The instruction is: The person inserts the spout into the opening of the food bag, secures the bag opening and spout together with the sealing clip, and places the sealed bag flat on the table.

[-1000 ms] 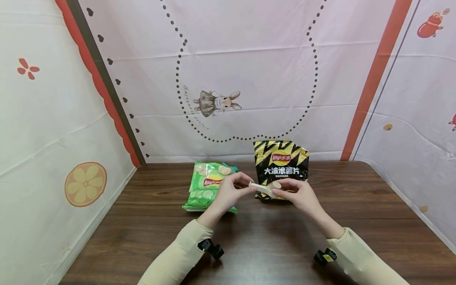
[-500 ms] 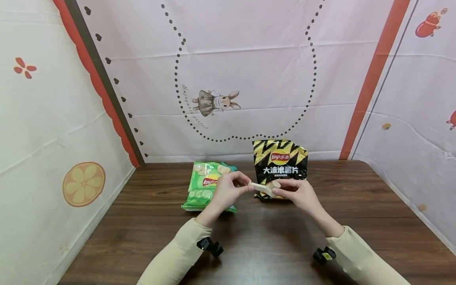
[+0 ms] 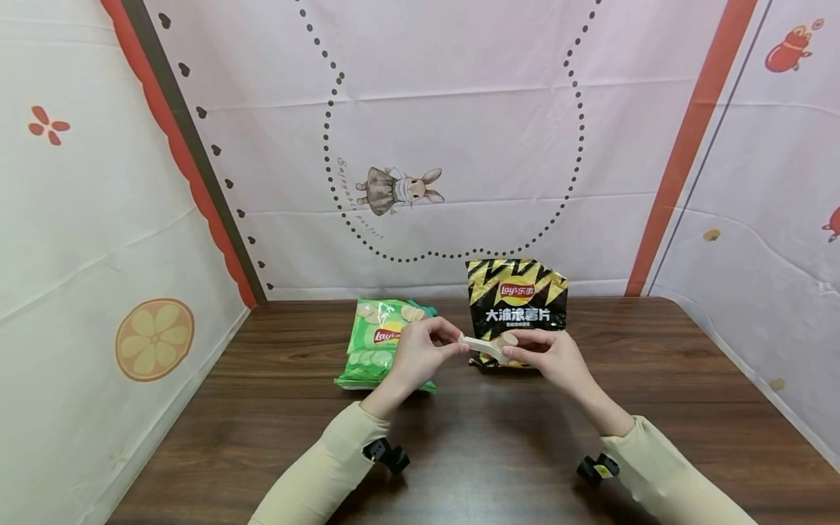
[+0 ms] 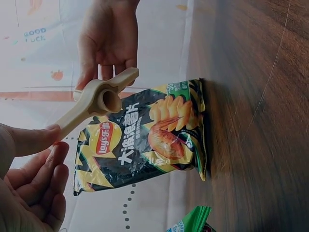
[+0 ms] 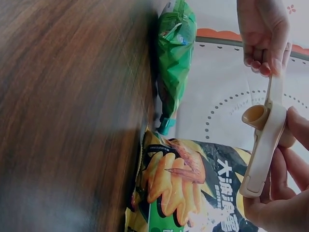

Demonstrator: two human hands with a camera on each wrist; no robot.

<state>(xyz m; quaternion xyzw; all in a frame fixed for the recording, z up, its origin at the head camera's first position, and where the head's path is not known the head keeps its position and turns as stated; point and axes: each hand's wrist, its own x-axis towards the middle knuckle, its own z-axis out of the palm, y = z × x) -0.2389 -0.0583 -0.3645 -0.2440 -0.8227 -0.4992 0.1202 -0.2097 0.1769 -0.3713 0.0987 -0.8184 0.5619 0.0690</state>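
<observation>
Both hands hold a cream-coloured bag clip with a round pour spout (image 3: 482,345) above the table. My left hand (image 3: 420,351) pinches its left end between thumb and fingertips. My right hand (image 3: 547,354) pinches the clip around its middle, by the spout. In the left wrist view the clip (image 4: 77,113) shows the spout's hollow opening. From the right wrist the clip (image 5: 265,154) looks long and narrow, with its spout opening to one side. Just behind it stands a black and yellow Lay's chip bag (image 3: 518,295), its lower part covered by the hands.
A green Lay's chip bag (image 3: 377,346) lies left of the black one, partly hidden by my left hand. At its far end is a teal capped spout (image 5: 166,124). Printed cloth (image 3: 459,131) encloses the dark wooden table (image 3: 479,452) at the back and sides.
</observation>
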